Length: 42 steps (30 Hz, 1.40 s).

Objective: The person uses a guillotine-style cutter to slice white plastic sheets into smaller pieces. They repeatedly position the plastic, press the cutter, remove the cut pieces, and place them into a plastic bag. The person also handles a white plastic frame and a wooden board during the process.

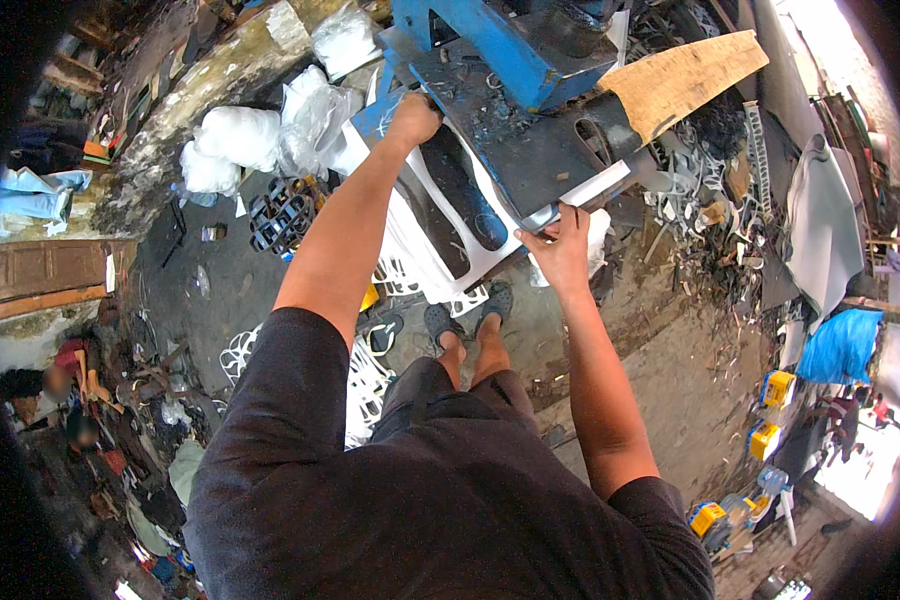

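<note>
Head view: support the white sheet (pixel 488 262) at two separated points, your left hand (pixel 413 120) at its far end and your right hand (pixel 562 245) by the front-left corner of the dark desk (pixel 510 150). Left grip: fingers curled; what they close on is hidden. Right grip: thumb and fingers drawn near each other at the sheet's edge; whether they pinch it cannot be told.

For good results, draw evenly with both hands so the narrow strips between openings do not twist or tear. Align the sheet with the desk's left edge before applying force. Place your fingers clear of the blue machine arm (pixel 530 60) above the desk.

The sheet lies along the desk's left edge and reaches past its front-left corner. It is white, apparently thin and flexible, with long, rounded openings separated by a slim, curved web.
</note>
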Available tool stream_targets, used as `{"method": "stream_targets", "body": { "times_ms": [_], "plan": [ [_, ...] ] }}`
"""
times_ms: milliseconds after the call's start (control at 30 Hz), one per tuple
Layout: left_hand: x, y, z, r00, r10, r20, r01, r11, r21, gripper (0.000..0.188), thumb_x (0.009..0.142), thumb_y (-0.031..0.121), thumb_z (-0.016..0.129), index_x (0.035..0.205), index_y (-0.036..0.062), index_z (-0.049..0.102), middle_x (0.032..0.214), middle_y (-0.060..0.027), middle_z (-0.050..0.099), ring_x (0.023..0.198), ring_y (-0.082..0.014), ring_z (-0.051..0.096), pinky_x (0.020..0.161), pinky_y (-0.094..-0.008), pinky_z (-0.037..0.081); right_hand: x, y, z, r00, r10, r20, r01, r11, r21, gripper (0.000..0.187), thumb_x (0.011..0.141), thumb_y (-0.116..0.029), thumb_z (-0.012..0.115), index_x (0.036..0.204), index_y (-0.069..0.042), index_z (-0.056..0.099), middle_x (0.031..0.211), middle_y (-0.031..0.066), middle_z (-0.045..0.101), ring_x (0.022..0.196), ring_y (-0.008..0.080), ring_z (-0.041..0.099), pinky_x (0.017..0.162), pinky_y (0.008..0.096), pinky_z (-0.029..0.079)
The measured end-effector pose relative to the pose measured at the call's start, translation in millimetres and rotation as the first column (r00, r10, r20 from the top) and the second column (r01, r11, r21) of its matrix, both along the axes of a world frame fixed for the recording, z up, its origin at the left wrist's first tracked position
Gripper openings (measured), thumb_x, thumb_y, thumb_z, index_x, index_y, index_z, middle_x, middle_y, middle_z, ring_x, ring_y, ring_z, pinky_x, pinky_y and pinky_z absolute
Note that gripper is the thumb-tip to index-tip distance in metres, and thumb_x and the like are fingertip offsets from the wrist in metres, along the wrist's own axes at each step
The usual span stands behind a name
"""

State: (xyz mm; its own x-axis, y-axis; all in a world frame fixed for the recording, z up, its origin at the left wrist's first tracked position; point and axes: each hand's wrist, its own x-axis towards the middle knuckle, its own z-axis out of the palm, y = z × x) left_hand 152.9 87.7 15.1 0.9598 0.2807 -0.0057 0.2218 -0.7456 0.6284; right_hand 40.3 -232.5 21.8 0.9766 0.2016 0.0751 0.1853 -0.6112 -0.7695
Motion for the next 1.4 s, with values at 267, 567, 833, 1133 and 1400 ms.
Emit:
{"method": "stream_targets", "body": {
  "times_ms": [267,567,833,1133,1400],
  "plan": [
    [1,-10,7,0.998,0.005,-0.059,-0.003,0.999,0.034,0.028,0.087,0.022,0.062,0.105,0.0059,0.075,0.108,-0.0243,0.070,0.107,-0.0438,0.065,0.094,-0.0481,0.051,-2,-3,-4,0.999,-0.031,-0.019,0.032,0.998,0.048,0.088,0.069,-0.018,0.092,0.140,0.006,0.045,0.131,0.0221,0.041,0.097,0.0298,0.063,0.083,0.0356,0.058],
    [-50,-73,-21,0.861,0.502,0.081,-0.327,0.669,-0.667,0.034,0.102,0.014,0.052,0.131,-0.0014,0.062,0.120,-0.0147,0.069,0.111,-0.0237,0.063,0.096,-0.0340,0.046,-9,-22,-6,0.712,-0.143,-0.687,0.581,0.669,0.463,0.040,0.097,-0.021,0.068,0.126,0.005,0.061,0.107,0.0083,0.064,0.093,0.0166,0.063,0.076,0.0294,0.054],
    [-60,-108,16,0.853,0.441,-0.281,-0.452,0.351,-0.820,0.047,0.108,0.041,0.044,0.112,0.0001,0.065,0.100,-0.0075,0.068,0.087,-0.0209,0.059,0.082,-0.0398,0.046,8,-10,-20,0.671,-0.176,-0.720,0.634,0.640,0.435,0.026,0.096,-0.020,0.062,0.111,0.001,0.068,0.093,0.0032,0.065,0.079,0.0111,0.058,0.064,0.0261,0.047],
    [-60,-109,39,0.791,0.485,-0.372,-0.524,0.224,-0.822,0.078,0.100,0.070,0.039,0.120,-0.0028,0.060,0.111,-0.0099,0.062,0.095,-0.0232,0.056,0.088,-0.0407,0.046,8,-10,-20,0.682,-0.166,-0.712,0.634,0.620,0.462,0.031,0.093,-0.023,0.069,0.108,0.005,0.069,0.086,0.0033,0.066,0.074,0.0103,0.058,0.061,0.0250,0.046],
    [-46,-105,31,0.854,0.429,-0.295,-0.382,0.133,-0.914,0.092,0.089,0.081,0.047,0.139,0.0036,0.051,0.130,-0.0069,0.060,0.111,-0.0210,0.058,0.096,-0.0357,0.044,20,-10,-21,0.660,-0.142,-0.737,0.660,0.577,0.481,0.034,0.092,-0.024,0.069,0.109,0.005,0.069,0.087,0.0036,0.066,0.075,0.0110,0.058,0.061,0.0264,0.045]
  ]
}}
